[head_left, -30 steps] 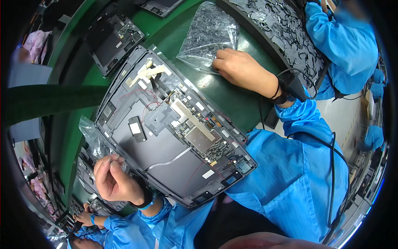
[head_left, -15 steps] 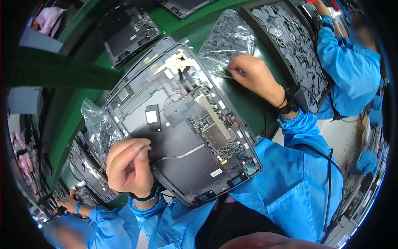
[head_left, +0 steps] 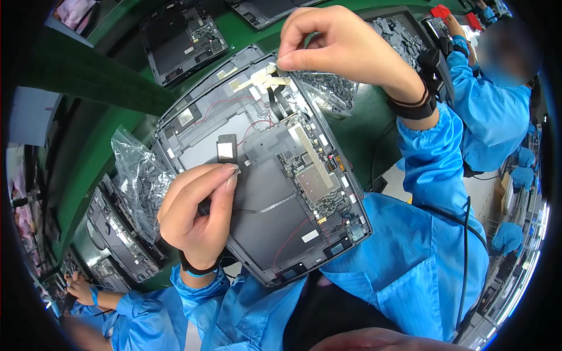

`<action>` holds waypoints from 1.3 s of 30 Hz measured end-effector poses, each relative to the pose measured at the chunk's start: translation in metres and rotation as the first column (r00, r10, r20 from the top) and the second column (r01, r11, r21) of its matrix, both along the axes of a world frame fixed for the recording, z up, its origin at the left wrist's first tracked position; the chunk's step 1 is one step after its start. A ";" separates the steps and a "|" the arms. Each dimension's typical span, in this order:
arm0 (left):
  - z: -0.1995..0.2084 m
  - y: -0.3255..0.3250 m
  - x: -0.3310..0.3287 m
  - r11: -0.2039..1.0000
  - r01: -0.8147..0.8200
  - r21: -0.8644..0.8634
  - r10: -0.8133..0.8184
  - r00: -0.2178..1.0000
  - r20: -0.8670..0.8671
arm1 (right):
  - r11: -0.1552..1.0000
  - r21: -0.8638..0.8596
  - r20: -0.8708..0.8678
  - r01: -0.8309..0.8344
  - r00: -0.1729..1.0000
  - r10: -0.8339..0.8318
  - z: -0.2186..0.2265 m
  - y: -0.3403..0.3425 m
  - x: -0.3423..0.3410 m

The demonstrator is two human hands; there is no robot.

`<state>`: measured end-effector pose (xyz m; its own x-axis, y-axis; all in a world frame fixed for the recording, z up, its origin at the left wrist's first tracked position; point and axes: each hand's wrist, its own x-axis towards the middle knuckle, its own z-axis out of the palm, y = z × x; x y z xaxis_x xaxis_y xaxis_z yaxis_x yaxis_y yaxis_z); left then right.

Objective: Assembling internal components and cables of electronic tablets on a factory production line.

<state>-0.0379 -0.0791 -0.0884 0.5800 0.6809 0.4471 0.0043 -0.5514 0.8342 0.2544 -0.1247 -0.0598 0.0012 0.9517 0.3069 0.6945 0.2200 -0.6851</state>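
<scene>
Pinching over an opened grey device shell point(head_left: 257, 175), matte, circuit board exposed.
Left hand point(head_left: 196, 216) fingertips closed on something too small to tell; right hand point(head_left: 339, 44) likewise, near crinkled clear bag point(head_left: 331, 90).

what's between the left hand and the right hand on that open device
In the head view, a small black square part and red wires lie on the device between them.

a second open chassis point(head_left: 178, 38) lies on the green bench point(head_left: 117, 126).

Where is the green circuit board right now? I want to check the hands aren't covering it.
In the head view, the green circuit board lies uncovered in the right half of the open grey device shell, right of the left hand and below the raised right hand.
</scene>
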 end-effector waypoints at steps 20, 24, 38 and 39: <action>-0.005 -0.002 0.001 1.000 0.002 0.003 -0.002 0.999 0.043 | 0.993 -0.062 0.247 0.102 0.965 -0.084 0.005 0.004 -0.028; -0.004 -0.003 0.002 1.000 -0.020 0.011 0.020 0.999 0.035 | 0.987 -0.125 0.219 0.100 0.973 -0.070 0.007 0.006 -0.028; -0.007 0.002 0.002 0.996 -0.036 0.080 0.033 0.998 0.046 | 0.983 -0.070 0.330 0.172 0.934 -0.140 0.007 0.006 -0.042; -0.006 0.002 0.003 0.997 -0.034 0.066 0.031 0.998 0.051 | 0.976 -0.027 0.389 0.214 0.902 -0.187 0.008 0.006 -0.044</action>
